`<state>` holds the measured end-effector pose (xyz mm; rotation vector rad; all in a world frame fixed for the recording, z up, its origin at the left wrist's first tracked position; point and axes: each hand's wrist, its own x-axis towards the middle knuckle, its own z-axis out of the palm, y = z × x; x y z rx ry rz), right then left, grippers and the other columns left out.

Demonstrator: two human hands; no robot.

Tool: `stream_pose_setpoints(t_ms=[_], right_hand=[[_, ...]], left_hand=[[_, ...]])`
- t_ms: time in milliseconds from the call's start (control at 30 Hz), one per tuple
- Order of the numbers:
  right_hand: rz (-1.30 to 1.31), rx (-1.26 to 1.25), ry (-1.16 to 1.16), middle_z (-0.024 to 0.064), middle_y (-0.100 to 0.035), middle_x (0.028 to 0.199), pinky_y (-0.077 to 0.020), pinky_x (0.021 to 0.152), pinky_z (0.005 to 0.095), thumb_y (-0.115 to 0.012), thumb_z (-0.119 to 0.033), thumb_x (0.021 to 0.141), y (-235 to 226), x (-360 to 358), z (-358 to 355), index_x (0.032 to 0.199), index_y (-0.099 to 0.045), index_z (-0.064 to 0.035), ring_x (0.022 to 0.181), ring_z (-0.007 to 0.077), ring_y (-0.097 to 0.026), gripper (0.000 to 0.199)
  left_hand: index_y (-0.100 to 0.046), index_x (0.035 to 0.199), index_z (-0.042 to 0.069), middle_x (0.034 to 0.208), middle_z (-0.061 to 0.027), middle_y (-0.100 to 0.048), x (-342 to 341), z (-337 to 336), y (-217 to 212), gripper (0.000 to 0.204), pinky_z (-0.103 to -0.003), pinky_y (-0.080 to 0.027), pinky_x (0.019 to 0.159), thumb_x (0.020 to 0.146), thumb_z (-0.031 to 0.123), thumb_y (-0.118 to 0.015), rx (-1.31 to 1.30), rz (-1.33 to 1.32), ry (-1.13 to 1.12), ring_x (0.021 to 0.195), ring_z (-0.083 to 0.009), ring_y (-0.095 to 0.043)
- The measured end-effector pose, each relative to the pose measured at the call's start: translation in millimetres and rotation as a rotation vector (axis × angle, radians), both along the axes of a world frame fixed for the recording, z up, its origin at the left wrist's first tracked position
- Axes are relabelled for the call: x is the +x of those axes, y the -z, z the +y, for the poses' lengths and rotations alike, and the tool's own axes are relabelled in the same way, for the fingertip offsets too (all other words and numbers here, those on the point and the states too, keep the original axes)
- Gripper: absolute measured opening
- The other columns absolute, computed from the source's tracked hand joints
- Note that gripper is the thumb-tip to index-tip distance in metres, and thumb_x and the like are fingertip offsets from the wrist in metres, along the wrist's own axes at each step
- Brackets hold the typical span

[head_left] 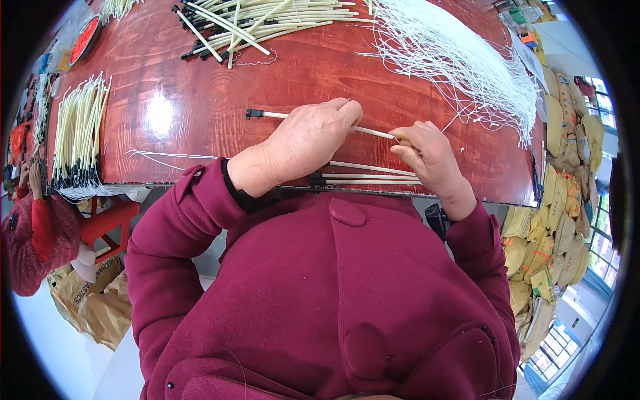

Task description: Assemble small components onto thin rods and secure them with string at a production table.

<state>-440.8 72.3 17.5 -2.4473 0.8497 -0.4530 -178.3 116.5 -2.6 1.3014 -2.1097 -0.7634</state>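
Over the table's near part, my left hand (312,137) is closed around a thin cream tube (275,115) with a black fitting at its left end. The tube runs out past my fingers to the right. At that right end, my right hand (430,155) has thumb and fingers pinched together. A thin white string (451,124) shows from behind this hand toward the large bundle of white strings (460,57); its tip between the fingers is hidden. Below my hands, several similar cream tubes (373,179) lie along the table edge.
More black-ended tubes (267,30) lie piled at the back of the red-brown table (193,87). A stack with strings (83,130) lies at left, near a bowl of small red pieces (83,41). Another person (43,233) sits left. Sacks (553,220) are piled right.
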Motion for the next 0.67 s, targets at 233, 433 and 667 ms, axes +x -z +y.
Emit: stream_pose_setpoints(t_ms=[233,433,667], right_hand=[[0.022,-0.105,-0.057,0.0077,-0.06,0.076,-0.0412,0.07,0.0373,-0.069,-0.008,0.091,6.9,-2.9,-0.1,0.094,-0.067,-0.0031,0.071,0.0252,-0.052,0.006],[0.013,-0.111,-0.079,0.0071,-0.06,0.075,-0.041,0.069,0.0377,-0.066,-0.007,0.092,4.6,0.2,0.1,0.092,-0.067,-0.0041,0.071,0.0259,-0.053,0.003],[0.071,-0.064,-0.055,0.0055,-0.063,0.075,-0.0419,0.069,0.0387,-0.064,-0.008,0.094,4.0,-4.8,-1.2,0.092,-0.067,-0.0056,0.071,0.025,-0.056,0.004]], left_hand=[[-0.055,0.101,0.003,0.091,-0.0169,-0.063,-0.1,-0.2,-2.8,0.012,-0.049,-0.051,0.069,0.091,0.003,-0.061,-0.007,-0.012,0.036,0.082,-0.0414,-0.064],[-0.054,0.101,0.003,0.092,-0.0167,-0.062,-0.2,0.0,0.7,0.012,-0.049,-0.051,0.069,0.09,0.004,-0.06,-0.054,-0.039,0.056,0.084,-0.0404,-0.064],[-0.053,0.103,0.003,0.094,-0.0168,-0.062,-1.6,-4.1,0.4,0.017,-0.048,-0.052,0.071,0.09,0.01,-0.063,-0.067,-0.054,0.087,0.088,-0.04,-0.065]])
